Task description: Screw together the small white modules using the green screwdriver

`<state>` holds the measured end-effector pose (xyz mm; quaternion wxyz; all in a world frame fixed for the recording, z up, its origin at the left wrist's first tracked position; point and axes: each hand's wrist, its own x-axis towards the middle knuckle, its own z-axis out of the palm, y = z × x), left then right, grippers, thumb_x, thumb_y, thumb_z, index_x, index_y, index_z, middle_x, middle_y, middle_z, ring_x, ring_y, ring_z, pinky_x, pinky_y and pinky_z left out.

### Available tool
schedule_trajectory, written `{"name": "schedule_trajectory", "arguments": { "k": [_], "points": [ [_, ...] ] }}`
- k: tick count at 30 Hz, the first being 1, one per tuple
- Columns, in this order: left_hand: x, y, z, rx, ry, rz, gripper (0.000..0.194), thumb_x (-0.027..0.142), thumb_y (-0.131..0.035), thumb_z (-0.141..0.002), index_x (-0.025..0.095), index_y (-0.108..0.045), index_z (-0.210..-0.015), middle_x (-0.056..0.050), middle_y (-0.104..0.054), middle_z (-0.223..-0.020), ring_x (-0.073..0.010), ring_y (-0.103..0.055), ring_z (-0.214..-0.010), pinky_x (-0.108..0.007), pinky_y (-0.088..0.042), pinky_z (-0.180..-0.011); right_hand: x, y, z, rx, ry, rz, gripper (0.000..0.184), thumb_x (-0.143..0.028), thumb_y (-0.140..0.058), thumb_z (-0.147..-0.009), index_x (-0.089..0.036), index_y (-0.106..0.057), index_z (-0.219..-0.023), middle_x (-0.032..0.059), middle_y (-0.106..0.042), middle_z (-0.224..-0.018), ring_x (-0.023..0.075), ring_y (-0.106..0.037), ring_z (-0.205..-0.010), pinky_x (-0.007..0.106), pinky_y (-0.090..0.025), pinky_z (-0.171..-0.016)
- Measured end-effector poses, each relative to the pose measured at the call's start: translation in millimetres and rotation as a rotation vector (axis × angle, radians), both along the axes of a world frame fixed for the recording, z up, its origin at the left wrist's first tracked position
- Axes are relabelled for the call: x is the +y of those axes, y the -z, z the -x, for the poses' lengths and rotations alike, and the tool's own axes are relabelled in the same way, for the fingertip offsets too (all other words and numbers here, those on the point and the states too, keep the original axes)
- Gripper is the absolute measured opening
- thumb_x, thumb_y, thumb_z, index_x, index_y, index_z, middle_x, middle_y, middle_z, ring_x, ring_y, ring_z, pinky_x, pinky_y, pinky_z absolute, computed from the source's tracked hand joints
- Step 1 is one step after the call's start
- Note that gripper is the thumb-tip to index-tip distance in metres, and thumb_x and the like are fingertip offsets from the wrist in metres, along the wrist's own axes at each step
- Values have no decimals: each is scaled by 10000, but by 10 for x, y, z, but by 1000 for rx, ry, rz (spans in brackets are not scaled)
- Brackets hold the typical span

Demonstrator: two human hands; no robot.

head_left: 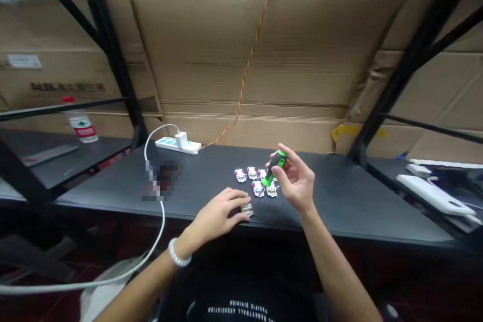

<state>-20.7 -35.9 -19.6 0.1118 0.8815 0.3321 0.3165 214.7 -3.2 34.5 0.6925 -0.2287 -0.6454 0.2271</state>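
Note:
My right hand (pixel 296 178) grips a green and black screwdriver (pixel 278 159), tilted so that its thin shaft slants down to the left. The tip reaches a small white part (pixel 246 209) near the table's front edge. Around that part close the thumb and fingers of my left hand (pixel 221 211), pressing it to the table. Just beyond, several small white pieces with purple bits (pixel 258 188) lie in two loose rows, partly hidden by the screwdriver. The exact kind of these pieces is too small to make out.
A white power strip (pixel 177 145) with a plugged-in charger lies at the back left, its white cable (pixel 163 221) running off the front edge. A blurred-out object (pixel 166 178) sits beside it. Black frame posts (pixel 116 60) and cardboard (pixel 302 60) border the black table (pixel 350 196).

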Motion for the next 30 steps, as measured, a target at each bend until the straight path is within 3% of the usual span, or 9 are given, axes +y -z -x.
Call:
{"name": "schedule_trajectory", "arguments": {
  "k": [8, 10, 15, 22, 27, 30],
  "points": [
    [24, 38, 3, -21, 20, -18, 349, 333, -767, -1006, 228, -752, -1338, -101, -746, -1329, -260, -686, -1211, -436, -587, -1095, -286, -88, 196, -176, -91, -42, 427, -341, -562, -1084, -321, -583, -1509, 98, -728, -1282, 227, -775, -983, 424, -679, -877],
    [24, 35, -1, -27, 20, -26, 355, 338, -768, -1004, 220, -751, -1339, -105, -748, -1325, -261, -685, -1212, -436, -588, -1090, -277, -98, 207, -165, -15, -71, 388, -365, -599, -1063, -305, -620, -1446, 91, -711, -1228, 222, -750, -947, 406, -661, -837],
    [11, 7, -10, -12, 16, -18, 318, 334, -787, -989, 228, -776, -1289, -98, -755, -1314, -266, -688, -1210, -437, -586, -1088, -261, -180, 99, -156, 350, -112, 280, -363, -835, -914, -269, -782, -1172, 66, -669, -1078, 228, -684, -947, 373, -612, -808],
    [14, 20, -5, -47, 16, 2, 325, 341, -824, -959, 207, -790, -1253, -107, -755, -1305, -268, -697, -1199, -424, -582, -1079, -452, -290, 2, -286, 109, 2, 368, -267, -612, -1063, -320, -694, -1418, 79, -723, -1259, 241, -743, -1109, 424, -630, -960],
    [12, 9, -10, -41, 12, 3, 309, 318, -809, -972, 212, -788, -1262, -102, -757, -1312, -268, -693, -1210, -429, -576, -1089, -426, -263, 101, -247, 325, -60, 375, -295, -858, -889, -315, -790, -1257, 61, -692, -1159, 218, -698, -959, 384, -620, -841],
    [8, 3, -14, -46, 14, 9, 314, 331, -818, -964, 219, -791, -1256, -98, -761, -1302, -264, -697, -1200, -426, -575, -1090, -449, -301, 99, -261, 279, -26, 390, -270, -805, -938, -318, -770, -1323, 61, -716, -1161, 214, -716, -966, 389, -628, -875]
  ]
}}
